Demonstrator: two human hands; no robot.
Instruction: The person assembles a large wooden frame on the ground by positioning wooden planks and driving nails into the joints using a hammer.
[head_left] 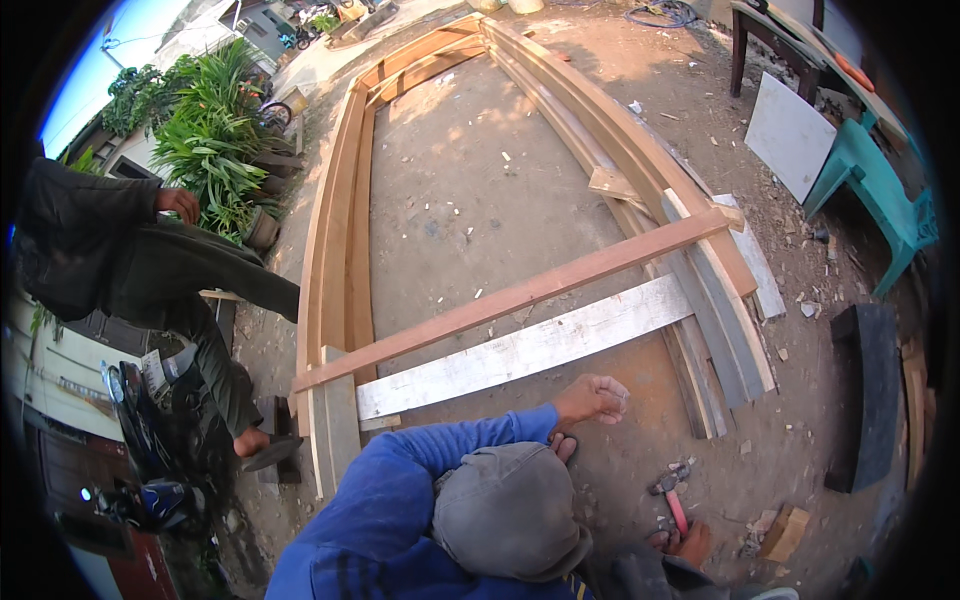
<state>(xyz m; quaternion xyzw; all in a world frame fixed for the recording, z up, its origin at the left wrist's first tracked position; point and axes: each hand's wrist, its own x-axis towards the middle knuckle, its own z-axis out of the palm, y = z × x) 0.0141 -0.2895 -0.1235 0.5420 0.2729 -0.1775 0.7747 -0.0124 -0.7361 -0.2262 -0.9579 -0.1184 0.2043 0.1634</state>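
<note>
A big wooden frame (345, 240) lies flat on the dirt ground (470, 180), with a reddish plank (520, 295) and a whitish board (525, 350) laid across its near end. A co-worker in a blue sleeve (420, 460) crouches there, that hand (592, 397) curled loosely beside the board, a hammer (672, 492) lying near. The wearer's own hands and fingers are out of view.

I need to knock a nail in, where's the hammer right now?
The hammer lies on the dirt ground at lower right of the head view, beside a sandalled foot, below the whitish plank.
</note>
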